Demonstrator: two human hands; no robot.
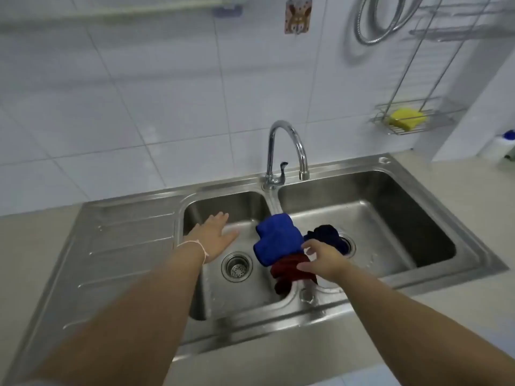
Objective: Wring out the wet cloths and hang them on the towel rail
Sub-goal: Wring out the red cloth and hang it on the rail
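Three wet cloths lie over the divider of a steel double sink [390, 285]. A bright blue cloth [278, 238] is on top, a dark red cloth [287, 270] hangs below it into the left basin, and a navy cloth [324, 235] lies in the right basin by its drain. My right hand [320, 260] hovers over the red and navy cloths with fingers spread, touching or just above them, holding nothing. My left hand [214, 235] is flat and open above the left basin. A pale green towel rail [117, 12] runs along the wall at upper left.
A curved chrome tap [289, 143] rises behind the divider. The left basin's drain strainer [237, 267] is uncovered. A ribbed drainboard [119, 252] lies to the left. A wire rack with a yellow sponge [407, 118] hangs at the right, with a shower hose [381, 20] above.
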